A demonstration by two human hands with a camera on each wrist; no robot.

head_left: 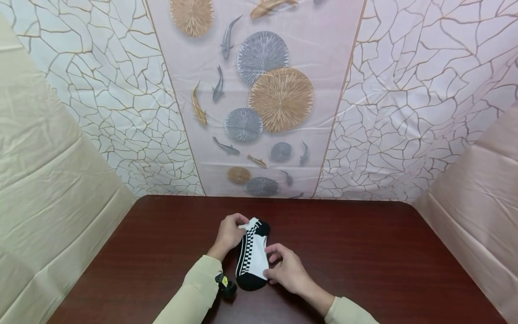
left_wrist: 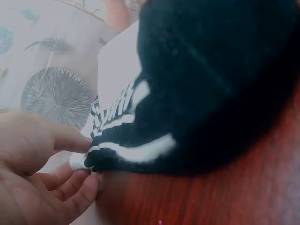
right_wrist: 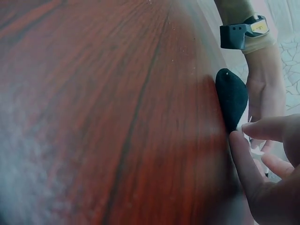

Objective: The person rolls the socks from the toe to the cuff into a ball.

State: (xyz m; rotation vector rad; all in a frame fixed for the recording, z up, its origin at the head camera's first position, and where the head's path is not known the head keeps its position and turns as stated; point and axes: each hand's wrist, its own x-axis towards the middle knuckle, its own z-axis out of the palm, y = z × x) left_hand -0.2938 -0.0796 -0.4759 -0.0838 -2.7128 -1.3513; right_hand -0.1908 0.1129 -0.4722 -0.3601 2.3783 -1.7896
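Observation:
A white ankle sock (head_left: 257, 252) with a black toe, a black heel and a checkered stripe lies flat on the dark red table (head_left: 364, 270), toe towards me. At its far end, my left hand (head_left: 229, 231) pinches the cuff edge between thumb and fingers. The left wrist view shows the sock's black part (left_wrist: 211, 84) large and close, with the left hand (left_wrist: 42, 164) at its white edge. My right hand (head_left: 289, 270) pinches the sock's right edge near the toe. The right wrist view shows the thumb and a finger meeting beside the black toe (right_wrist: 231, 98).
A black wrist device (head_left: 226, 287) with a yellow label sits on the left sleeve, beside the sock's toe. Patterned cloth (head_left: 259, 148) hangs behind the table's far edge, and beige cloth (head_left: 48, 180) rises along the sides.

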